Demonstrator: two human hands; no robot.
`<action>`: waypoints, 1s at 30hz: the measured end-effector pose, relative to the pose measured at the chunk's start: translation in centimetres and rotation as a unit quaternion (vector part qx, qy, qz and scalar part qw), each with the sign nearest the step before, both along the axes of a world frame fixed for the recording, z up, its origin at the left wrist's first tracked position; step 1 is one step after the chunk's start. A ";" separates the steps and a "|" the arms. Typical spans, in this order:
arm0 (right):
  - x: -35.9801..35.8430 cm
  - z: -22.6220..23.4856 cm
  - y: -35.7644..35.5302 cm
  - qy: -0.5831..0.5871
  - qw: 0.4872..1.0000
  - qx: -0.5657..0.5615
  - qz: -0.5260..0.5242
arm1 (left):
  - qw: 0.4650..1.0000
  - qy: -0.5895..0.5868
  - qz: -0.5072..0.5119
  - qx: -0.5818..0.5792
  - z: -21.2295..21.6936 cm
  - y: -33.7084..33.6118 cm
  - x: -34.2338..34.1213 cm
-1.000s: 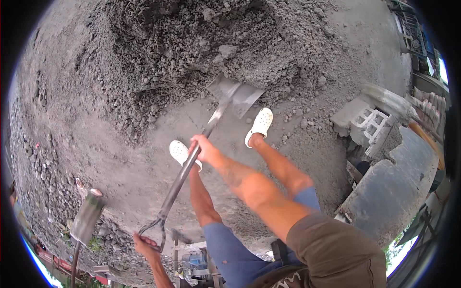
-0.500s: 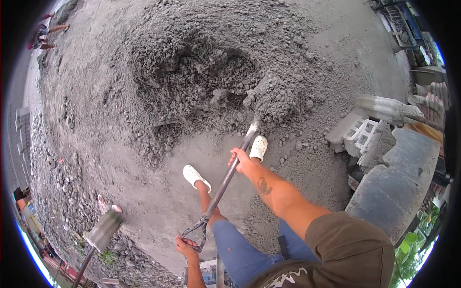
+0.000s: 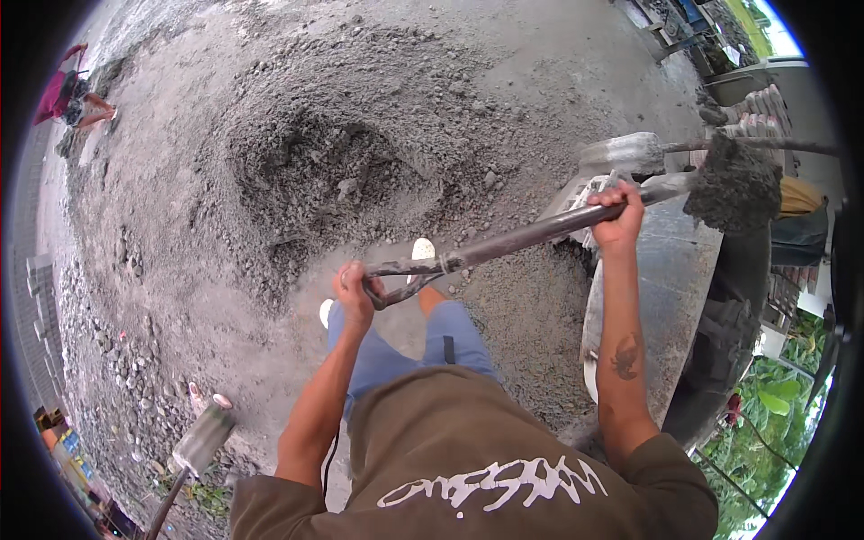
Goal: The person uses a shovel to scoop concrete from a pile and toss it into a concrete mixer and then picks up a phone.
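Note:
I hold a long-handled shovel (image 3: 522,238) slanting across my body, its blade end raised to the right. My left hand (image 3: 354,295) is closed around the D-shaped grip in front of my thighs. Farther along, my right hand (image 3: 619,216) wraps the shaft near the blade, with that arm stretched out. A clump of dark wet mortar (image 3: 738,184) covers the blade, beyond a worn metal sheet (image 3: 648,310). In front of my feet, a grey mortar heap (image 3: 333,171) has a hollow dug into it.
Another shovel (image 3: 203,439) is at lower left by pebbles. A tool with a pale, caked blade (image 3: 621,153) lies at upper right near a hollow block (image 3: 589,193). A person in a dark red top (image 3: 58,97) is at far left. Plants (image 3: 765,432) grow at lower right.
The shovel has come up out of the heap and swung right, carrying mortar. Both hands rose with it, the right one far to the right. My body and view turned right.

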State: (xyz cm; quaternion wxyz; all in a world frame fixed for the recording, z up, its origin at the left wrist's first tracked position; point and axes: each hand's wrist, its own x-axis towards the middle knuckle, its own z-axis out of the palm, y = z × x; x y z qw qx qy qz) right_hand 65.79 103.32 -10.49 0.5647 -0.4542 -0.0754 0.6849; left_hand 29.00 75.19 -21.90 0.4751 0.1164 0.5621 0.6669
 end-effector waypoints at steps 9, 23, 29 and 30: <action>22.7 18.8 -12.8 0.240 0.927 0.288 -0.025 | 0.779 0.291 -0.147 0.535 22.5 4.4 12.0; -22.3 -22.2 -21.1 -0.093 0.966 -0.183 0.156 | 0.963 -0.052 0.206 -0.165 -13.2 -33.0 -7.3; -41.6 -51.9 -50.3 -0.049 0.809 -0.493 0.316 | 0.811 0.023 0.379 -0.444 -14.5 -60.2 -11.0; -43.4 -56.0 -55.8 0.004 0.784 -0.524 0.332 | 0.779 0.036 0.396 -0.485 -13.1 -61.6 -12.3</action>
